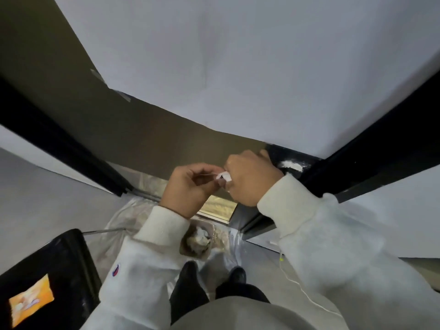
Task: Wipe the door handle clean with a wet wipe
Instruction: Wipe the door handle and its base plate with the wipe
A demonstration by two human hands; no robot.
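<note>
My left hand and my right hand meet in front of a door covered by white paper. Between the fingertips of both hands sits a small white wet wipe, pinched from each side. The door handle is not visible; my right hand covers the spot by the dark door edge. Both sleeves are white.
A small bin with crumpled white tissue stands on the floor just ahead of my dark shoes. A black surface holding an orange wipes packet is at lower left. Dark door frames run on both sides.
</note>
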